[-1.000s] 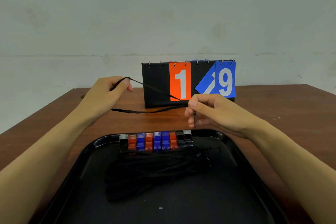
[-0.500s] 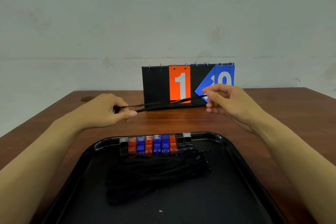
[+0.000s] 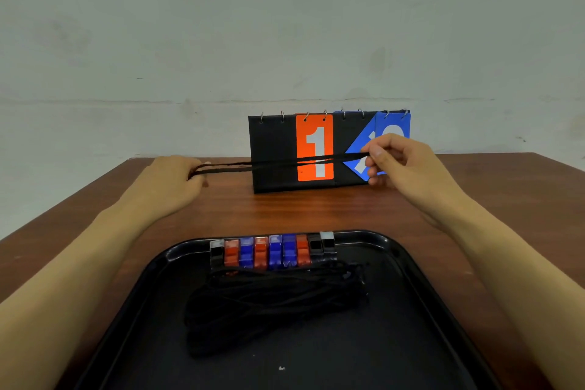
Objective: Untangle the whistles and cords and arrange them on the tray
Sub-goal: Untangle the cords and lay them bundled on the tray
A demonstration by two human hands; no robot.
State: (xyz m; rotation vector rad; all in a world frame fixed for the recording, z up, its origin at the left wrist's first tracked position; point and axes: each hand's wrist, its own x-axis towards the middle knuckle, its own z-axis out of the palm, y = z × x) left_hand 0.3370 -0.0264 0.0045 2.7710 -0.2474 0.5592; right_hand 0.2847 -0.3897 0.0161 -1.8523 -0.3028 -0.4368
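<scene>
Hands stretching a doubled black cord (image 3: 278, 164) taut above a brown wooden desk (image 3: 316, 209).
Left hand (image 3: 177, 180) and right hand (image 3: 402, 158) each have fingers pinched on one end; red, blue and black plastic whistles (image 3: 272, 251) line the black tray's (image 3: 421, 294) far edge, beside piled black cords (image 3: 272, 304).

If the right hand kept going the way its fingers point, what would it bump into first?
The right hand points leftward along the stretched black cord, just in front of the scoreboard. It would probably meet the left hand first, though depth is hard to judge.
</scene>
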